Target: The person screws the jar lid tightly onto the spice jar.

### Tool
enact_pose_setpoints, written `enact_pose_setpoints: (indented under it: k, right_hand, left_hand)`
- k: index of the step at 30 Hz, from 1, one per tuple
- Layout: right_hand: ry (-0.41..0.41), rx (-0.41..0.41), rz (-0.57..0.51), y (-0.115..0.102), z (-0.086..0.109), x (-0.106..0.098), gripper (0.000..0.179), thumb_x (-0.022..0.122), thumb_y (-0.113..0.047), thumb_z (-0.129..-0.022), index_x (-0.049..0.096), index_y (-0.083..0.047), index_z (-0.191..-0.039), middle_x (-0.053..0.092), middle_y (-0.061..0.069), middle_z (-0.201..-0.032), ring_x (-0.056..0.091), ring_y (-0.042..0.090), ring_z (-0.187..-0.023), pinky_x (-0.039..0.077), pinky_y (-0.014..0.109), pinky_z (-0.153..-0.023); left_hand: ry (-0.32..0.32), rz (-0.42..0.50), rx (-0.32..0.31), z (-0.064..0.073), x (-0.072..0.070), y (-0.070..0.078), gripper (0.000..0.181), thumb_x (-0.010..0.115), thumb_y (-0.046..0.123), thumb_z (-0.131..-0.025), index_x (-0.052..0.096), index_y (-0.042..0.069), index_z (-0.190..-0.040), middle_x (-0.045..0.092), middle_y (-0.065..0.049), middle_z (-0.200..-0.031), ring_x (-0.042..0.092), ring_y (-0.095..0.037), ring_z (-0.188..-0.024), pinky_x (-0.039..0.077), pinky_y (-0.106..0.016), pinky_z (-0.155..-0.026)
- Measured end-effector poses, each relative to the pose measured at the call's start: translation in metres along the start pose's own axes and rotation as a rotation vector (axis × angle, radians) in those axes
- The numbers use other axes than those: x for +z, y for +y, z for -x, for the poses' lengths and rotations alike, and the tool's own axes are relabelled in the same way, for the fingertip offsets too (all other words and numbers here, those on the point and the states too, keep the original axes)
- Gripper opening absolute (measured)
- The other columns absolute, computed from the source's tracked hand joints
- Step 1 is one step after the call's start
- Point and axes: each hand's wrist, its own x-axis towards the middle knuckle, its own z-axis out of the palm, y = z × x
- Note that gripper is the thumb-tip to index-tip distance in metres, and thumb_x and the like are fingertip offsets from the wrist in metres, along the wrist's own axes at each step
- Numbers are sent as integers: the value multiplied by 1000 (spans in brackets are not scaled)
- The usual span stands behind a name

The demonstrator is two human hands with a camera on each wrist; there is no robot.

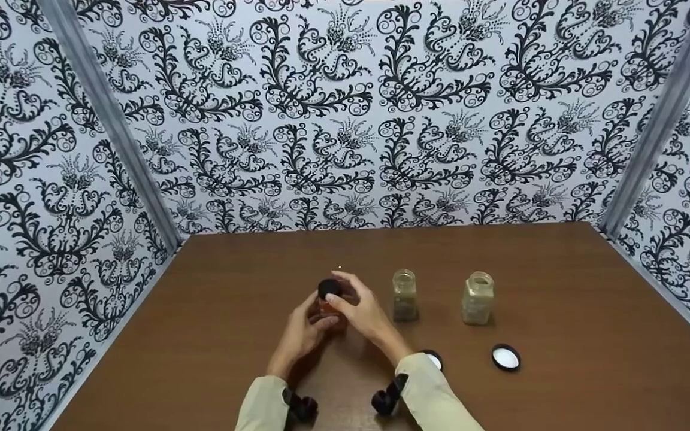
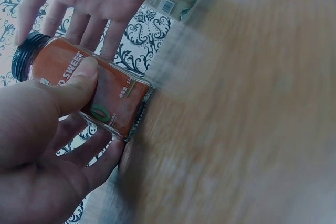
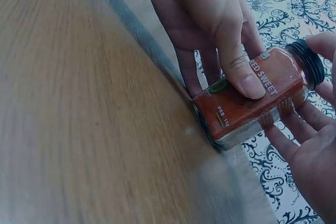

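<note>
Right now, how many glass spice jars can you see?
3: the red-powder jar in the left hand, an open jar right of the right hand, and another open jar farther right.

The red jar is gleaming like smooth glass; the wood-grained table around it is showing a soft sheen.
</note>
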Motion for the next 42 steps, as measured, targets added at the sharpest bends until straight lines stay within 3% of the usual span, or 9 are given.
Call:
enact_pose_setpoints:
  k: [8, 17, 22, 29, 35, 42]
  right_hand:
    - [6, -14, -50, 3, 0, 1, 38, 65, -14, -97, 57, -5, -133, 63, 22, -130, 62, 37, -122, 49, 51, -106]
    - [-19, 16, 24, 2, 0, 1, 45, 63, -20, -99, 53, -11, -142, 57, 20, -141, 59, 36, -127, 47, 49, -109]
    - [-1, -15, 36, 0, 0, 3, 39, 63, -13, -99, 56, -5, -136, 61, 22, -135, 61, 38, -123, 48, 51, -107]
    - [-3, -9, 20, -20, 4, 3, 38, 64, -7, -96, 54, 3, -131, 63, 27, -127, 61, 44, -120, 48, 55, -106]
    - [-11, 24, 11, -8, 3, 2, 44, 62, -16, -99, 52, -9, -141, 58, 23, -139, 59, 40, -127, 46, 52, -110]
    - [-7, 2, 33, 1, -1, 1, 40, 65, -23, -98, 56, -11, -135, 63, 18, -133, 62, 35, -123, 49, 49, -107]
  left_hand:
    - [6, -15, 14, 0, 0, 1, 62, 69, 8, -93, 43, -3, -148, 65, -27, -126, 64, -38, -118, 53, -47, -102]
    - [5, 17, -4, 2, -1, 1, 62, 69, 9, -93, 43, -1, -148, 65, -25, -125, 64, -37, -118, 53, -48, -103]
    - [10, 34, 6, 1, 0, 1, 59, 69, 9, -93, 46, -2, -146, 67, -25, -123, 64, -37, -117, 54, -45, -102]
    - [23, 21, 18, 0, 1, 0, 58, 70, 8, -92, 47, -3, -144, 68, -26, -119, 65, -38, -114, 55, -44, -100]
    - [21, 21, 18, -1, 1, 0, 57, 70, 7, -92, 48, -2, -144, 67, -26, -121, 65, -38, -115, 54, -46, -101]
    - [21, 20, 7, -1, 1, 2, 57, 69, 6, -92, 47, -2, -145, 66, -26, -121, 64, -38, -116, 54, -46, -101]
